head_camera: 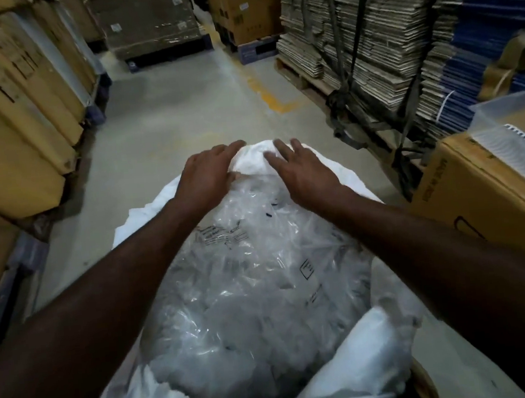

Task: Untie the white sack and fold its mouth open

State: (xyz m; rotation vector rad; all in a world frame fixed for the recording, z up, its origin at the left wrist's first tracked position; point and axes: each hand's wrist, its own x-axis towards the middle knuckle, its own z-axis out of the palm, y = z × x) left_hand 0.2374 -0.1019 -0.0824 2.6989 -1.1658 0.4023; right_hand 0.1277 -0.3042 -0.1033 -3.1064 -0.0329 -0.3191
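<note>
The white sack (359,377) stands in front of me with its mouth wide apart, the white rim rolled outward along the near side. Inside lies a heap of clear plastic bags (249,282) with black print. At the far rim, my left hand (208,172) grips the bunched white fabric, thumb tucked under the fold and fingers over it. My right hand (299,167) lies beside it with fingers spread flat, pressing on the same far fold (256,156). No tie or string is visible.
Stacked cardboard cartons (14,103) line the left. Flattened cardboard on a pallet (364,31) and blue sheets (494,29) fill the right. A brown box (477,199) with a clear tub on top stands close at right. A grey floor aisle (164,112) runs ahead.
</note>
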